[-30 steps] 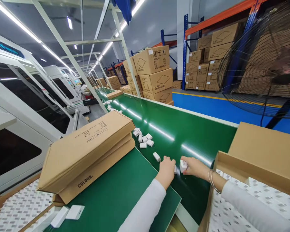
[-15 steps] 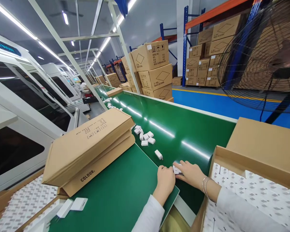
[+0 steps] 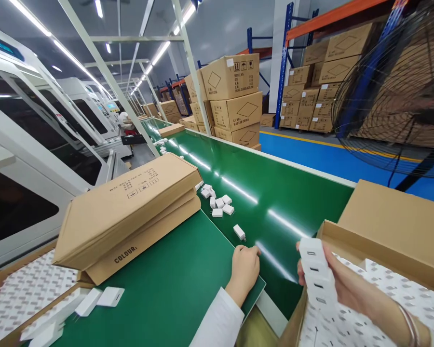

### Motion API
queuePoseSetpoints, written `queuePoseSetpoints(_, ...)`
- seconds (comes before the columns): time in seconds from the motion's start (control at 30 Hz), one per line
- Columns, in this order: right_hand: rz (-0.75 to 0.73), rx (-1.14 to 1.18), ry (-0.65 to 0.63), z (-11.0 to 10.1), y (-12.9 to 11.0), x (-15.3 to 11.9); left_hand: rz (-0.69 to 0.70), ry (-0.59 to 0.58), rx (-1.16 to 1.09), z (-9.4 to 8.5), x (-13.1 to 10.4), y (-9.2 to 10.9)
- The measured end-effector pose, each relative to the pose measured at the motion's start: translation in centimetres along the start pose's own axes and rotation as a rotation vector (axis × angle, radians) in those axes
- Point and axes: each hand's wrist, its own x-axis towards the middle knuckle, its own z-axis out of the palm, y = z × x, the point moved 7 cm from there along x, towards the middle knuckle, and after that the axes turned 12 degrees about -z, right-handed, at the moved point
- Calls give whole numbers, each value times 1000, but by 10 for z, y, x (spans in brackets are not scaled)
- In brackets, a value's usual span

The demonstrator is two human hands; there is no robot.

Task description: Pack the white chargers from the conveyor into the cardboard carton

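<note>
My right hand (image 3: 350, 284) grips a row of several white chargers (image 3: 318, 272), their port ends facing me, above the near-left part of an open carton (image 3: 369, 241) filled with white chargers. Closed fingers on my left hand (image 3: 245, 270) rest at the edge of the green board (image 3: 166, 270); whatever they hold, if anything, is hidden. One loose charger (image 3: 239, 232) lies on the green belt (image 3: 275, 178) just beyond my left hand. Farther up the belt sits a cluster of white chargers (image 3: 220, 203).
Flattened cartons (image 3: 130, 207) lie stacked on the board's left, near a few chargers (image 3: 110, 296) and another filled box (image 3: 29, 294). A large fan (image 3: 401, 96) stands at the right. Stacked cartons (image 3: 235, 106) and a metal frame (image 3: 193, 67) stand beyond the belt.
My right hand has moved right, away from my left hand, and now shows a row of chargers in its grip. My left hand has stayed near the board's edge.
</note>
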Motion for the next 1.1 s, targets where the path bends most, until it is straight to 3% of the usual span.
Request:
queuePoseSetpoints(0.1, -52, 480, -25, 24, 18, -18, 12, 7, 6, 1, 1, 0)
queuePoseSetpoints(0.37, -102, 730, -114, 47, 25, -19, 65, 15, -8, 2, 1, 2)
queuePoseSetpoints(0.63, -126, 807, -160, 47, 25, -23, 57, -3, 17, 1, 1, 5)
queuePoseSetpoints(0.97, -50, 786, -135, 50, 31, -25, 50, -12, 28, -1, 0, 7)
queuePoseSetpoints(1.03, -17, 731, -125, 48, 25, -25, 52, -15, 12, -1, 0, 7)
queuePoseSetpoints(1.1, 29, 530, -44, 31, 15, -25, 44, -19, -29, -1, 1, 6)
